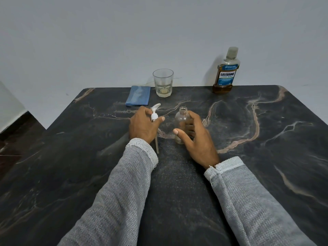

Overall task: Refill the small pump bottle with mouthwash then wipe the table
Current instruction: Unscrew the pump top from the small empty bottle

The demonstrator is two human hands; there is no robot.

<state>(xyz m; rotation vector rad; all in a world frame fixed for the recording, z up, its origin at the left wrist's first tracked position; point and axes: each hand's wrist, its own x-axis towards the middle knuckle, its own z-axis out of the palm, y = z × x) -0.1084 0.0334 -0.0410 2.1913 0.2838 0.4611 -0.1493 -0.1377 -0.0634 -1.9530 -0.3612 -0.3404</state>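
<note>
The small pump bottle (182, 125) stands upright mid-table, open mouth up, right hand (195, 137) curled round its far side. Left hand (142, 126) pinches the removed pump head (154, 113), tube trailing toward the person. The mouthwash bottle (226, 71) stands upright, capped, far right, nearer the right hand

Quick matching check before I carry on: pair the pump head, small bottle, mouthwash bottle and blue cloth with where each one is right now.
Things:
1. pump head
2. small bottle
3. mouthwash bottle
4. blue cloth

Places:
A. far right edge of the table, capped
B. held in the left hand
C. folded, left of the glass
D. upright and uncapped, at the right hand

Pairs: 1-B, 2-D, 3-A, 4-C
</note>
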